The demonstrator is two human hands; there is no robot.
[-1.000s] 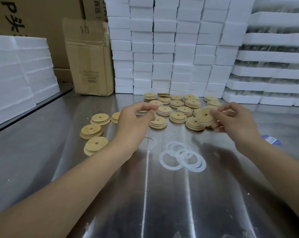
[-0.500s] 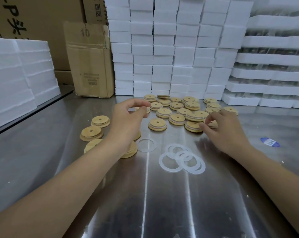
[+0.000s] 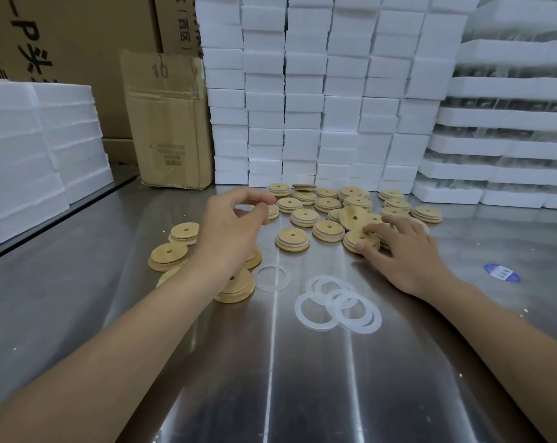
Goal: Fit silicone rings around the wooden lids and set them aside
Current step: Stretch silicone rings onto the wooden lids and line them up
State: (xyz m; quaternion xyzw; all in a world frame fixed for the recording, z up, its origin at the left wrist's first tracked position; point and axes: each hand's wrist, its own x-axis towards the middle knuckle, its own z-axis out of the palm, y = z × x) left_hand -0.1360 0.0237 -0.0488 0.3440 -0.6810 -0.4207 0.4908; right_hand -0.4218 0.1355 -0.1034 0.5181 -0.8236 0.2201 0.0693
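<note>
Fingers (image 3: 382, 228) of my right hand (image 3: 405, 254) are spread and fairly straight, tips resting on a wooden lid (image 3: 362, 239) at the near edge of the lid pile (image 3: 326, 204), just beyond the loose white rings (image 3: 338, 303). My left hand (image 3: 235, 228) hovers beyond and left of those rings, thumb and forefinger curled close; I cannot tell whether they pinch anything. One clear ring (image 3: 272, 278) lies just left of the rings, a few lids (image 3: 170, 257) farther left. Foam blocks (image 3: 318, 91) stand well beyond them on the steel table (image 3: 302, 394).

Steel table (image 3: 302, 394), stacked white foam blocks (image 3: 302, 107), cardboard boxes (image 3: 168, 129) behind
</note>
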